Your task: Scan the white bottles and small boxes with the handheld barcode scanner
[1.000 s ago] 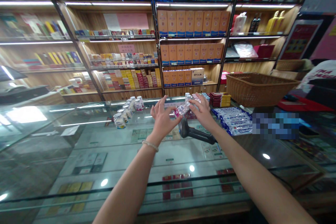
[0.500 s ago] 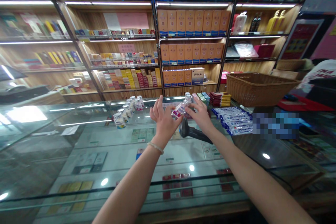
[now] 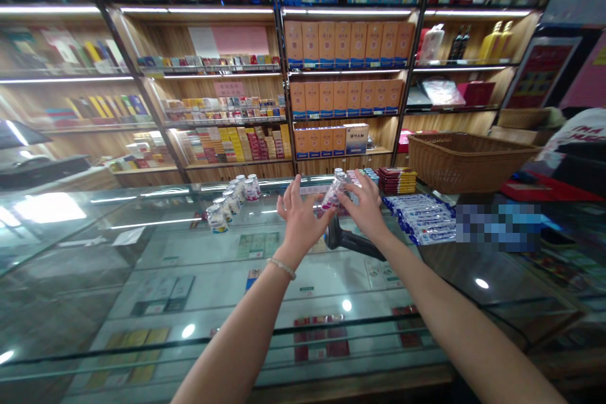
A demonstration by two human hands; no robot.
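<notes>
Left hand [image 3: 305, 221] and right hand [image 3: 365, 205] are both pinching a bottle [image 3: 330, 198] near the counter [image 3: 189, 249]'s far edge, fingers [image 3: 356, 193] probably just steadying its tilt.

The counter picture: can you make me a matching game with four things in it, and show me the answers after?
Things:
1. Tilted bottle
2. Scanner
3. Basket
4. Bracelet

Clues:
A. brown and woven
B. between the left hand and the right hand
C. around the left wrist
D. black, with a handle

Right pairs: 1-B, 2-D, 3-A, 4-C
</notes>
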